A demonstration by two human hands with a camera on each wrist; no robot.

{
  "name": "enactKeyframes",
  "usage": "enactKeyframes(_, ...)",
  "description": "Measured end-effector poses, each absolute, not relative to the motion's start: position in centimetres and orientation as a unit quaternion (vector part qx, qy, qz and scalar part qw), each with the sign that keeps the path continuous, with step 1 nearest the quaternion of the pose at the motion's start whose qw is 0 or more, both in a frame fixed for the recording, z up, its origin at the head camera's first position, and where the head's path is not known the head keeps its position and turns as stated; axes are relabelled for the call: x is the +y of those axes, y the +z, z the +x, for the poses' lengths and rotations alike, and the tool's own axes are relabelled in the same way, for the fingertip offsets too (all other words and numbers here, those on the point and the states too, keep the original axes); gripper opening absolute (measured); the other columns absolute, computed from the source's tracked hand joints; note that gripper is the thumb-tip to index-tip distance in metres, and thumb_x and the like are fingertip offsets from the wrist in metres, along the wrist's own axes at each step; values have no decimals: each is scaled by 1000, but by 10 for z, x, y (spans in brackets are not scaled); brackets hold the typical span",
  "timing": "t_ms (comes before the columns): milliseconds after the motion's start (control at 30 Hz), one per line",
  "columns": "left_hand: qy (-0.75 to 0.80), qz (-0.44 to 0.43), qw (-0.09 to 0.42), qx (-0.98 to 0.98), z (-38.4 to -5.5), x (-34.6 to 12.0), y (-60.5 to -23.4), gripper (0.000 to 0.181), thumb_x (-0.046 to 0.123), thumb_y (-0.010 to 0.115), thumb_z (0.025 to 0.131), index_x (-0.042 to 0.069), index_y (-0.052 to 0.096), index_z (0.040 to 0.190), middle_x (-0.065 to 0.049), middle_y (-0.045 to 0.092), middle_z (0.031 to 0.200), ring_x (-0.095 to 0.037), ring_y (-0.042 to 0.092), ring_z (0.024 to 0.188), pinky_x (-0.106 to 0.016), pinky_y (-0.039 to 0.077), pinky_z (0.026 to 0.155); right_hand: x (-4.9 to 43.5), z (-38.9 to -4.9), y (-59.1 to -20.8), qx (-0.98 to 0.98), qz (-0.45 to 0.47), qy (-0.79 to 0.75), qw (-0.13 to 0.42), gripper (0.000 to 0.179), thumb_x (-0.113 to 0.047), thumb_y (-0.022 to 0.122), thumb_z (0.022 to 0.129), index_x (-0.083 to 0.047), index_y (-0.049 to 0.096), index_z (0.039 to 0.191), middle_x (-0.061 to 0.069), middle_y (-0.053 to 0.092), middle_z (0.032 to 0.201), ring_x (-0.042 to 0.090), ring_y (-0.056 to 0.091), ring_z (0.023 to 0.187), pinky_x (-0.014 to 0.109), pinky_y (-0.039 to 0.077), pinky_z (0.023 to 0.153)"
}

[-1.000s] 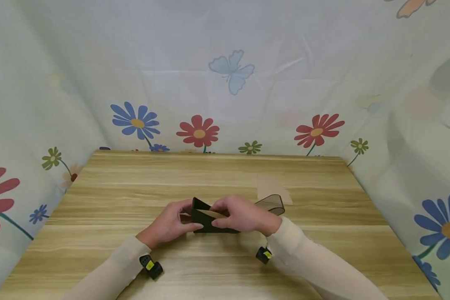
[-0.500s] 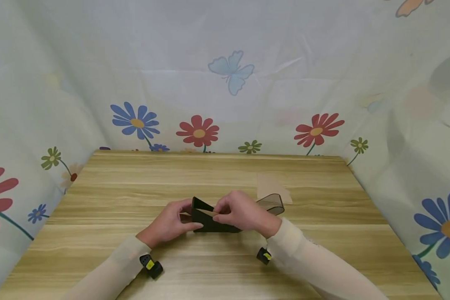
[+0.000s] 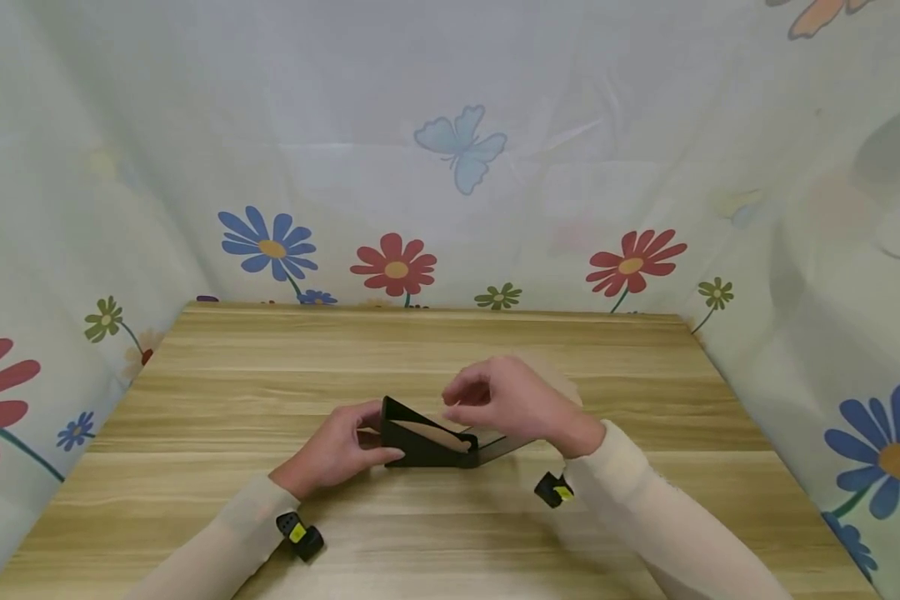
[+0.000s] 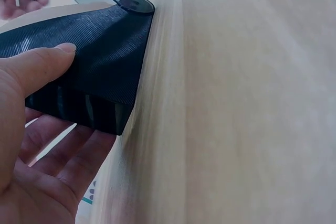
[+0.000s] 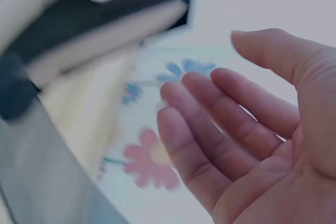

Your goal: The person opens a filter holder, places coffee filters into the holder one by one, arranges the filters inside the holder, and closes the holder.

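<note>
A black wedge-shaped coffee filter holder (image 3: 423, 452) stands on the table, tipped on its side edge, its smoky see-through lid (image 3: 498, 450) swung out to the right. Inside lie tan paper coffee filters (image 3: 431, 433), seen along their edge. My left hand (image 3: 341, 446) grips the holder's wide left end, thumb on the ribbed near face and fingers around the end, as the left wrist view shows. My right hand (image 3: 517, 404) is raised above the lid, fingers loosely bent. In the right wrist view the right palm (image 5: 262, 177) holds nothing.
Partly hidden behind my right hand, a tan fan-shaped paper (image 3: 566, 382) lies on the wooden table (image 3: 270, 358). A flowered cloth (image 3: 330, 150) hangs behind and along both sides of the table.
My right hand has left the filters in the holder's opening and moved up and to the right. The left hand keeps its grip on the holder, which has hardly moved.
</note>
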State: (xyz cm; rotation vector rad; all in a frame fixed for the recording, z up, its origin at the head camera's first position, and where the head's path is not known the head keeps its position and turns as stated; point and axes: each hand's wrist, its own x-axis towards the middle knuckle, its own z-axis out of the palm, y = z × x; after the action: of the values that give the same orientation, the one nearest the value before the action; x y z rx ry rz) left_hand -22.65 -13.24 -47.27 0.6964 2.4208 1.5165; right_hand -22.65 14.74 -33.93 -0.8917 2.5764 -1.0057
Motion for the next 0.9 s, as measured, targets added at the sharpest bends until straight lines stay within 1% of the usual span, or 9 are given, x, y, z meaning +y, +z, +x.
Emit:
enactKeyframes(100, 512, 235, 101, 820, -225, -132, -472, 37, 27, 85, 86, 26, 68, 119, 6, 72, 111, -14, 68, 103, -25, 58, 91, 163, -235, -325, 877, -295, -365, 99, 24, -28, 74, 96, -13, 76, 115, -2, 77, 105, 9, 71, 91, 27, 59, 81)
enactKeyframes(167, 511, 236, 101, 820, -226, -132, -472, 37, 29, 85, 86, 26, 68, 120, 6, 72, 110, -14, 68, 103, -25, 58, 91, 175, -245, -319, 878, -295, -368, 81, 25, -25, 73, 97, -11, 75, 117, 0, 78, 106, 11, 71, 91, 29, 59, 81)
enactKeyframes(333, 509, 236, 102, 822, -226, -133, -473, 38, 29, 85, 86, 27, 68, 120, 7, 72, 110, -13, 68, 103, -25, 57, 91, 213, -282, -319, 908, -276, -312, 54, 27, -24, 73, 97, -9, 74, 120, 3, 78, 105, 16, 72, 92, 35, 60, 80)
enactKeyframes(467, 502, 237, 99, 826, -225, -132, -472, 37, 30, 84, 86, 27, 68, 120, 7, 72, 110, -12, 68, 103, -27, 58, 92, 251, -314, -337, 928, -243, -275, 55, 27, -22, 74, 96, -6, 74, 118, 7, 78, 105, 22, 73, 94, 41, 60, 82)
enactKeyframes(567, 498, 242, 97, 827, -225, -131, -472, 37, 30, 84, 87, 25, 68, 121, 5, 73, 111, -13, 68, 103, -30, 58, 92, 273, -329, -354, 939, -215, -258, 69, 27, -21, 76, 95, -3, 74, 116, 11, 77, 105, 26, 72, 97, 45, 60, 86)
enactKeyframes(733, 500, 236, 99, 827, -225, -131, -472, 37, 28, 84, 87, 22, 69, 121, 3, 73, 111, -13, 68, 103, -30, 59, 92, 294, -344, -384, 951, -175, -232, 101, 36, -24, 76, 94, 1, 72, 119, 15, 75, 111, 30, 69, 102, 49, 58, 90)
enactKeyframes(900, 503, 232, 100, 826, -225, -131, -472, 37, 26, 84, 87, 22, 69, 120, 4, 72, 111, -12, 68, 102, -28, 59, 90, 303, -353, -414, 962, -157, -200, 103, 45, -27, 77, 93, 3, 68, 125, 20, 71, 119, 35, 65, 110, 52, 55, 96)
